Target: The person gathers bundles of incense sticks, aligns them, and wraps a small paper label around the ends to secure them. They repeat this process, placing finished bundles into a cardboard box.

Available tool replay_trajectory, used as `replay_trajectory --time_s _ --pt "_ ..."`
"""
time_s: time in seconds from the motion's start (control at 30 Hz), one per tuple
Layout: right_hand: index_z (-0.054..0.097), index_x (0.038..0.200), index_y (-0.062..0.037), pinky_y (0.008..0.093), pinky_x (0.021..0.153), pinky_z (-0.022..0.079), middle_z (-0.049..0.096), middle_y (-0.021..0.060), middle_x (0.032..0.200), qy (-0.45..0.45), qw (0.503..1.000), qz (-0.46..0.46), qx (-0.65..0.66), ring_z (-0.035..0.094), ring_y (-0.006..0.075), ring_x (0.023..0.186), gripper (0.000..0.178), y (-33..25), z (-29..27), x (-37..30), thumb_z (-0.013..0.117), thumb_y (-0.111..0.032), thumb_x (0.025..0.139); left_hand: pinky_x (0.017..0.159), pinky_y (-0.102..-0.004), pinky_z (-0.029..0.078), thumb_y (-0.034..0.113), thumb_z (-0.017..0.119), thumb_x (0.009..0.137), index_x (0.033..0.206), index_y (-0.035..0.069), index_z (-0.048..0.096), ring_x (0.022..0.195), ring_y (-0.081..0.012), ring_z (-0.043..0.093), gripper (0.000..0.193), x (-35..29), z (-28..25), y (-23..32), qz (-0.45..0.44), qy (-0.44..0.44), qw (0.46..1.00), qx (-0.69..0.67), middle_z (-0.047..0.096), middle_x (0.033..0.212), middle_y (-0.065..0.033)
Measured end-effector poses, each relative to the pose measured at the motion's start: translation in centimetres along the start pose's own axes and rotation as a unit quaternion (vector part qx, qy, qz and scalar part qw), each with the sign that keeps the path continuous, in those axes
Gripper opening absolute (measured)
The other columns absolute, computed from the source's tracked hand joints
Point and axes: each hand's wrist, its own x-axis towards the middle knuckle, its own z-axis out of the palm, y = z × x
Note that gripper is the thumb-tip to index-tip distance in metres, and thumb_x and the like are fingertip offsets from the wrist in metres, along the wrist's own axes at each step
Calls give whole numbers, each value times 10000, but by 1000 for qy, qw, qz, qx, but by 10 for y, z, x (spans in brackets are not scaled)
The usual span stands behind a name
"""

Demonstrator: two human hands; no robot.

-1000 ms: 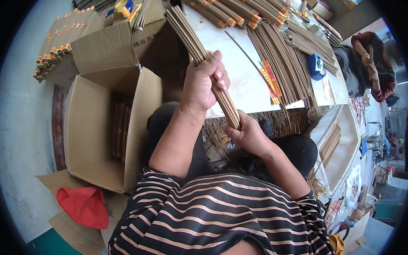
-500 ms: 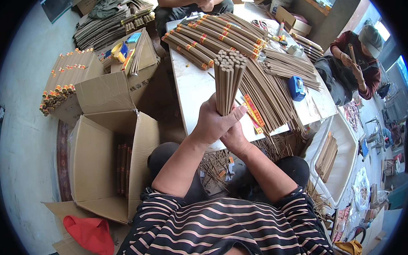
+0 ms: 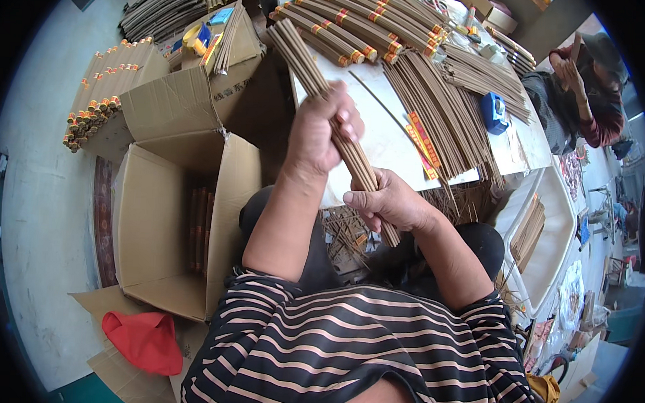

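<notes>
Both hands grip a bundle of brown incense sticks (image 3: 298, 57), which slants from upper left to lower right over the near edge of the white table (image 3: 316, 183). My left hand (image 3: 319, 127) is wrapped round its middle. Lower down, the thumb and fingers of my right hand (image 3: 393, 201) close on it near its lower end. Just right of the bundle, a red and yellow paper strip (image 3: 424, 147) rests against a spread of loose incense sticks (image 3: 439, 106). One single stick lies apart on the white tabletop.
Labelled bundles (image 3: 350, 32) are heaped at the table's far side, near a blue tape dispenser (image 3: 493, 113). An open cardboard box (image 3: 157, 252) stands at my left, a white tub (image 3: 541, 237) at my right. Beyond it sits a co-worker (image 3: 582, 90).
The bundle has tipped from upright to a leftward slant. My hands, together before, are now apart along it, the right one lower. The view has shifted slightly.
</notes>
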Motion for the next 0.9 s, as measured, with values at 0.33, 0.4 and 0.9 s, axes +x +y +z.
replay_trajectory --time_s 0.33,0.4,0.9 --pt "495 837 39 380 579 472 582 218 643 287 871 -63 -394 604 321 585 259 25 12 6 606 -194 814 443 -246 365 214 639 836 644 131 462 445 -88 428 274 2 11 -7 32 227 967 115 446 538 28" --pt "494 837 29 353 501 460 557 122 591 239 924 -62 -293 566 234 509 237 21 16 2 610 -176 812 452 -244 369 217 636 840 647 134 457 452 -92 430 277 -2 7 -6 27 211 973 88 455 552 24" --pt "596 948 24 234 564 466 573 42 731 140 962 -3 -235 552 93 636 297 0 -63 -52 658 -240 826 402 -222 316 202 565 889 594 133 407 407 -80 374 341 -11 -37 1 1 234 970 -69 408 497 35"
